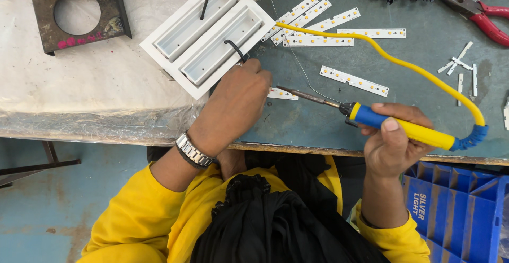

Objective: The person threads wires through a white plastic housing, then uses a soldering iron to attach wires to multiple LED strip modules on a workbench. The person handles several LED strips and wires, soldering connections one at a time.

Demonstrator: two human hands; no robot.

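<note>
The right hand (395,141) grips a blue-and-yellow soldering iron (403,128), tip near a white LED strip (282,94) pinned by the closed left hand (238,101) beside a white double-trough housing (207,32) (mid-table) — best kept flat and steady.

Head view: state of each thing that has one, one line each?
Yellow-and-blue handled soldering iron: gripped in right hand, tip lowered toward the strip under the left hand.
Left hand: pressed on a white LED strip lying flat.
White two-channel rectangular housing: open side up, black wires in it.
Red-handled pliers: lying unused.
Spare white LED strips: loose on the bench.
</note>
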